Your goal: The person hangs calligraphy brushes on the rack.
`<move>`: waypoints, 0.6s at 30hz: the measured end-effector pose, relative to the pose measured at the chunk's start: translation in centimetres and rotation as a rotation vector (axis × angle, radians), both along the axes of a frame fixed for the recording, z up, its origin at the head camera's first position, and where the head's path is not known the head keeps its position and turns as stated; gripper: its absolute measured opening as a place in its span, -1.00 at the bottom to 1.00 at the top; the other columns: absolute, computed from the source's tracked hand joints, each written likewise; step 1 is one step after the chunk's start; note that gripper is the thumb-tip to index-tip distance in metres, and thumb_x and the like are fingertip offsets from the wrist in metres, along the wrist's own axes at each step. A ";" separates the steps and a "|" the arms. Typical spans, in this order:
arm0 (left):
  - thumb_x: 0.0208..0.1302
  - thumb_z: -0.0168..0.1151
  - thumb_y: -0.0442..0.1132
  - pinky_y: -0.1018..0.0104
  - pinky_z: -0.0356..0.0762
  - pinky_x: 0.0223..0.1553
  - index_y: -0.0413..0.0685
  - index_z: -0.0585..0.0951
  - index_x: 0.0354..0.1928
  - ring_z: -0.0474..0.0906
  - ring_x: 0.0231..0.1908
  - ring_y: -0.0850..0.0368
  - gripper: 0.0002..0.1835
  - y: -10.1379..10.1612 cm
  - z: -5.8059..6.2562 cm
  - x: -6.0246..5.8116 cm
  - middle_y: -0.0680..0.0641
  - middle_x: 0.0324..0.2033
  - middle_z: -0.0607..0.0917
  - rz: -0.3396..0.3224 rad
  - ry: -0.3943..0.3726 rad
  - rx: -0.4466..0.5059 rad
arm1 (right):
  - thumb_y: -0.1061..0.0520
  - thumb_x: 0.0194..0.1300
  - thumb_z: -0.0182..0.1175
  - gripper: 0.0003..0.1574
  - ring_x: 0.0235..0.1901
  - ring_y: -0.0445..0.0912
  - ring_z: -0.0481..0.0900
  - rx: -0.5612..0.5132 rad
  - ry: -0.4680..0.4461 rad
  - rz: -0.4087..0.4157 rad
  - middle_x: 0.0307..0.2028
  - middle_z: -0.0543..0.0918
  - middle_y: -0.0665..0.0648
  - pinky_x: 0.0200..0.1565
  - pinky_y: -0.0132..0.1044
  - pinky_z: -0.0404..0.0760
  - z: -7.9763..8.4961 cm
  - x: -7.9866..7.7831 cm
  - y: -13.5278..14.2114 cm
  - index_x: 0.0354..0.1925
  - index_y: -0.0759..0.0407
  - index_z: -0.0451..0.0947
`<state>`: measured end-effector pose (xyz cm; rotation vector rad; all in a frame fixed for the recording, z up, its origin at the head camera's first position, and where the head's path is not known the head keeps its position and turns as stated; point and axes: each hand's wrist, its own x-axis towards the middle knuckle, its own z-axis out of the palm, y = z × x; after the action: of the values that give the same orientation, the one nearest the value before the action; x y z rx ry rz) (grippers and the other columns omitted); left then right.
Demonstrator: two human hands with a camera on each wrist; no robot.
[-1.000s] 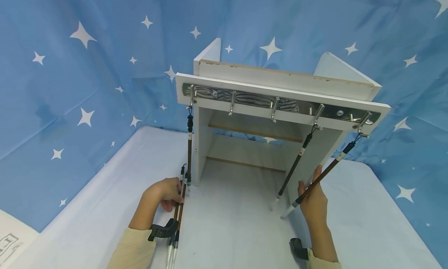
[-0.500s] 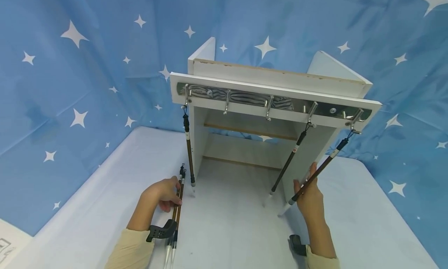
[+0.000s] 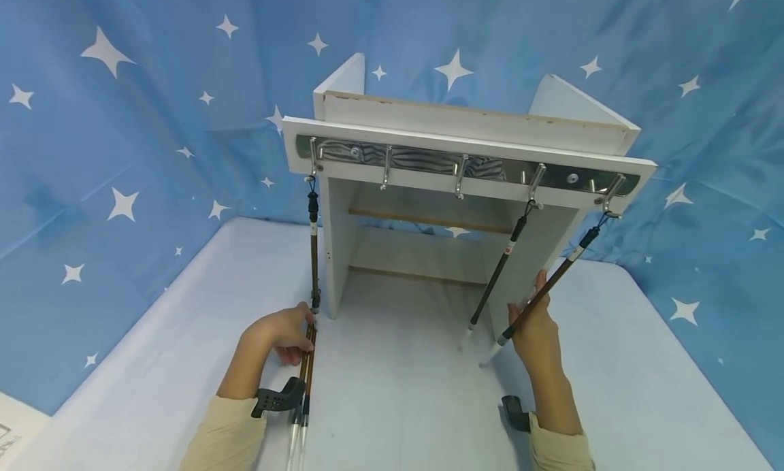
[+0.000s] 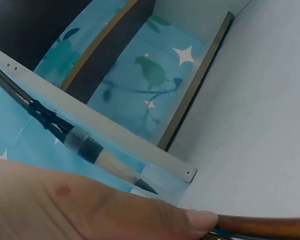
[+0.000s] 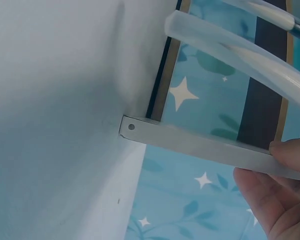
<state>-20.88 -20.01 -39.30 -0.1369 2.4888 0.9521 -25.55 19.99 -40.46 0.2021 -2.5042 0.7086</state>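
My left hand (image 3: 278,335) holds two brown-handled calligraphy brushes (image 3: 307,382) lying side by side on the table, left of the white rack. In the left wrist view the thumb lies along a glossy brown handle (image 4: 260,226). Close above that hand a capped brush (image 3: 314,253) hangs by its loop from the leftmost hook. My right hand (image 3: 535,335) pinches the edge of the rack's right side panel (image 5: 205,145) between thumb and fingers. Two more capped brushes, one dark (image 3: 499,270) and one brown (image 3: 548,282), hang from the two rightmost hooks, the brown one crossing in front of that hand.
The white rack (image 3: 484,127) carries a metal strip of several hooks; the second hook (image 3: 386,168) and the middle hook (image 3: 461,177) bear nothing. It stands on a white-covered table (image 3: 404,389). Blue star-patterned cloth (image 3: 184,83) hangs behind it.
The head view shifts, so the scene sits further left and slightly higher. The leftmost hanging brush sways a little. Both hands keep their holds.
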 end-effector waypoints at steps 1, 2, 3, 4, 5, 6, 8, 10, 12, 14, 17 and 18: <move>0.11 0.23 -0.37 0.28 0.57 -0.59 -0.20 0.30 0.07 0.56 -0.69 0.11 -0.51 -0.1 0.0 -0.1 -0.14 -0.66 0.62 -0.001 -0.001 0.001 | 0.26 0.25 0.07 -0.02 -0.51 0.39 0.56 0.001 -0.002 0.000 -0.31 0.51 0.62 -0.54 0.06 0.56 0.0 0.0 0.0 0.38 0.30 -0.35; 0.10 0.23 -0.38 0.29 0.57 -0.59 -0.21 0.29 0.07 0.56 -0.68 0.12 -0.51 -0.2 0.1 -0.1 -0.13 -0.66 0.62 -0.008 0.006 -0.002 | 0.27 0.25 0.07 -0.02 -0.51 0.38 0.56 0.003 -0.001 -0.001 -0.31 0.51 0.62 -0.53 0.06 0.56 0.1 -0.1 0.0 0.37 0.31 -0.34; 0.10 0.23 -0.39 0.29 0.57 -0.58 -0.22 0.29 0.06 0.56 -0.68 0.12 -0.51 -0.3 0.2 -0.1 -0.13 -0.66 0.61 -0.011 0.014 -0.002 | 0.26 0.25 0.07 -0.02 -0.53 0.37 0.56 0.003 -0.001 -0.004 -0.33 0.52 0.61 -0.54 0.06 0.55 0.1 -0.1 0.1 0.37 0.30 -0.34; 0.09 0.23 -0.40 0.29 0.58 -0.58 -0.22 0.29 0.06 0.56 -0.68 0.12 -0.51 -0.5 0.2 -0.2 -0.13 -0.66 0.61 -0.012 0.026 0.001 | 0.26 0.25 0.07 -0.03 -0.54 0.36 0.56 0.005 0.000 -0.007 -0.34 0.52 0.60 -0.55 0.06 0.55 0.2 -0.2 0.0 0.37 0.30 -0.33; 0.09 0.22 -0.40 0.29 0.58 -0.57 -0.23 0.28 0.07 0.56 -0.67 0.12 -0.50 -0.7 0.4 -0.3 -0.13 -0.66 0.61 -0.013 0.039 0.008 | 0.26 0.24 0.08 -0.02 -0.55 0.35 0.56 0.004 -0.003 -0.010 -0.36 0.52 0.59 -0.55 0.05 0.56 0.3 -0.2 0.0 0.38 0.27 -0.34; 0.09 0.20 -0.41 0.28 0.58 -0.56 -0.24 0.26 0.09 0.57 -0.65 0.12 -0.48 -0.9 0.5 -0.3 -0.13 -0.63 0.61 -0.022 0.057 0.016 | 0.26 0.24 0.08 -0.02 -0.56 0.34 0.56 0.004 0.000 -0.012 -0.37 0.52 0.58 -0.56 0.04 0.56 0.4 -0.3 0.0 0.38 0.25 -0.33; 0.09 0.15 -0.44 0.26 0.58 -0.52 -0.26 0.20 0.15 0.56 -0.61 0.11 -0.43 -1.2 0.9 -0.3 -0.14 -0.57 0.60 -0.036 0.092 0.042 | 0.26 0.24 0.09 -0.01 -0.59 0.31 0.56 0.005 0.007 -0.016 -0.40 0.53 0.55 -0.58 0.02 0.56 0.5 -0.4 0.0 0.38 0.21 -0.33; 0.12 0.10 -0.45 0.25 0.57 -0.48 -0.24 0.13 0.22 0.56 -0.56 0.08 -0.38 -1.5 1.4 -0.3 -0.14 -0.50 0.57 -0.028 0.127 0.062 | 0.27 0.24 0.09 -0.01 -0.63 0.28 0.55 0.018 0.024 -0.008 -0.44 0.52 0.52 -0.62 -0.01 0.55 0.5 -0.5 0.0 0.38 0.18 -0.34; 0.12 0.06 -0.48 0.26 0.54 -0.45 -0.20 0.06 0.28 0.55 -0.51 0.05 -0.33 -1.6 2.0 -0.1 -0.13 -0.44 0.53 -0.025 0.170 0.064 | 0.28 0.23 0.09 -0.02 -0.67 0.25 0.53 0.028 0.043 0.002 -0.46 0.51 0.50 -0.65 -0.03 0.53 0.4 -0.4 0.0 0.36 0.18 -0.34; 0.13 0.05 -0.48 0.27 0.51 -0.45 -0.16 0.05 0.30 0.53 -0.51 0.05 -0.31 -1.6 2.5 0.1 -0.11 -0.43 0.51 -0.014 0.198 0.045 | 0.29 0.24 0.08 -0.02 -0.69 0.23 0.52 0.039 0.048 0.007 -0.47 0.50 0.48 -0.67 -0.05 0.51 0.2 -0.3 0.0 0.36 0.18 -0.35; 0.12 0.06 -0.45 0.28 0.50 -0.49 -0.17 0.08 0.30 0.50 -0.54 0.06 -0.32 -1.2 2.8 0.4 -0.09 -0.45 0.51 -0.023 0.216 0.007 | 0.29 0.24 0.06 -0.02 -0.70 0.20 0.52 0.033 0.033 0.006 -0.46 0.49 0.47 -0.68 -0.07 0.51 0.1 0.0 0.0 0.36 0.18 -0.39; 0.13 0.08 -0.42 0.28 0.51 -0.51 -0.18 0.09 0.29 0.49 -0.55 0.06 -0.33 -1.0 2.8 0.5 -0.09 -0.46 0.51 -0.028 0.209 -0.005 | 0.29 0.25 0.05 -0.01 -0.70 0.20 0.51 0.028 0.028 0.003 -0.46 0.49 0.47 -0.68 -0.07 0.50 0.1 0.0 0.0 0.36 0.18 -0.40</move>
<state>-20.43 -21.04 -36.48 -0.0033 2.6753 0.9937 -25.56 19.95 -40.40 0.2248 -2.4888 0.6673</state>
